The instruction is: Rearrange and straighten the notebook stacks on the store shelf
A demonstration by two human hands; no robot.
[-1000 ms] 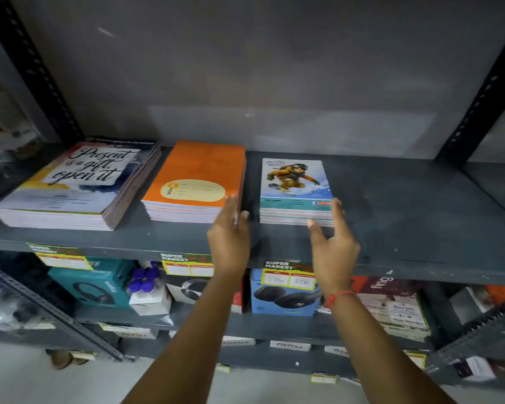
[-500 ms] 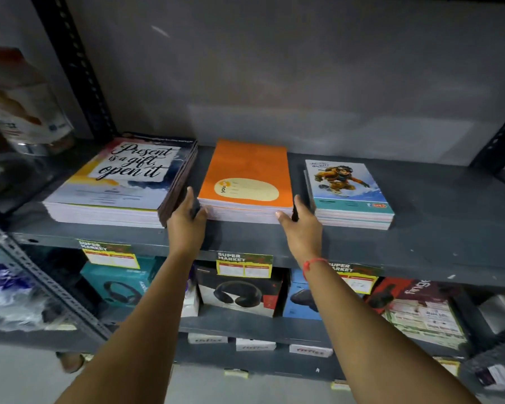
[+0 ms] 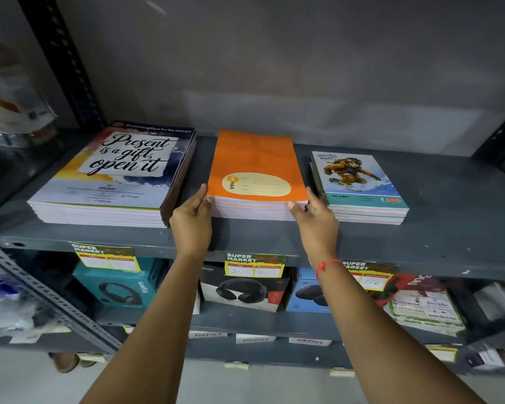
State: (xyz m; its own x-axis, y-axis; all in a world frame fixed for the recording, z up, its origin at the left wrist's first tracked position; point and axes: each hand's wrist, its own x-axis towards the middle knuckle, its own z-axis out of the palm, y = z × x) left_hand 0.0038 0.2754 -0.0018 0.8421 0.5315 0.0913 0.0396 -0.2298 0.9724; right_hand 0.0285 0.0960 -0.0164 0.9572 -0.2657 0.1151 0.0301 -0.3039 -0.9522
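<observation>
Three notebook stacks lie on the grey shelf [image 3: 449, 228]. A large stack with a "Present is a gift, open it" cover [image 3: 114, 173] is at the left. The orange stack [image 3: 257, 167] is in the middle. A smaller stack with a snowboarder cover [image 3: 359, 182] is at the right, its books slightly fanned. My left hand [image 3: 191, 223] presses the orange stack's front left corner, thumb on its left edge. My right hand [image 3: 317, 221] holds the front right corner, fingers between the orange and snowboarder stacks.
Black perforated uprights [image 3: 64, 62] frame the shelf at both sides. A packaged jar [image 3: 9, 91] stands at the far left. Yellow price tags [image 3: 254, 265] hang on the shelf front. Boxed headphones [image 3: 242, 290] and other boxes fill the shelf below.
Both hands moved left from the snowboarder stack to the orange stack and now clasp its front corners. The view has shifted left and closer.
</observation>
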